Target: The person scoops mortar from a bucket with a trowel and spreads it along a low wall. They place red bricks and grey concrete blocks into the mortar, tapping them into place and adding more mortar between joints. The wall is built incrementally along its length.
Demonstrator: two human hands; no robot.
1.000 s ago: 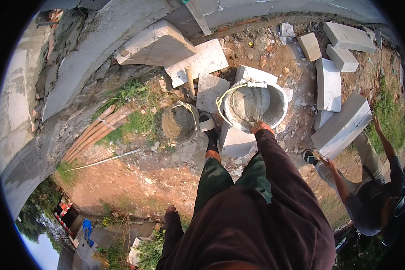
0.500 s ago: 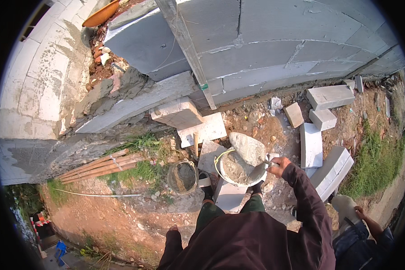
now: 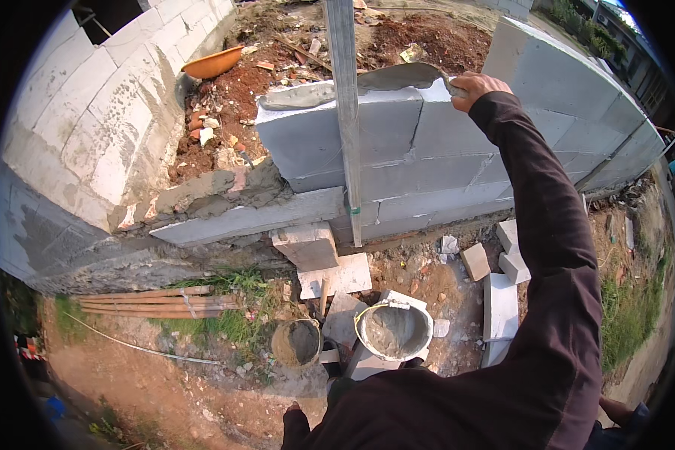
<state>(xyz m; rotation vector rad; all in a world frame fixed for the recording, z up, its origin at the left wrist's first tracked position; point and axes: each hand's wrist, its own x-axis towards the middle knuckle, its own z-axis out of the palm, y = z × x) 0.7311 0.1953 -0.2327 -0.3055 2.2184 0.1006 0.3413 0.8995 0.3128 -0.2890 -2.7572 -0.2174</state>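
My right hand [image 3: 476,88] is raised to the top of a grey block wall [image 3: 457,142] and grips the handle of a trowel [image 3: 401,76] loaded with grey mortar. The trowel blade lies flat over the wall's top course, where a strip of wet mortar [image 3: 300,95] is spread. A straight metal rail [image 3: 346,112] stands upright against the wall's face. Down by my feet sits a white bucket of mortar [image 3: 394,330]. My left hand [image 3: 292,414] hangs low beside my body in a dark sleeve, holding nothing that I can see.
A smaller round bucket [image 3: 298,343] stands left of the white one. Loose grey blocks [image 3: 499,304] and rubble lie on the dirt below. Wooden poles [image 3: 157,300] rest in grass at left. An orange basin [image 3: 214,62] sits behind the wall. Another person's arm [image 3: 626,411] shows bottom right.
My right hand lifted the loaded trowel from the white bucket up to the top of the wall. My view rose from the ground to the wall.
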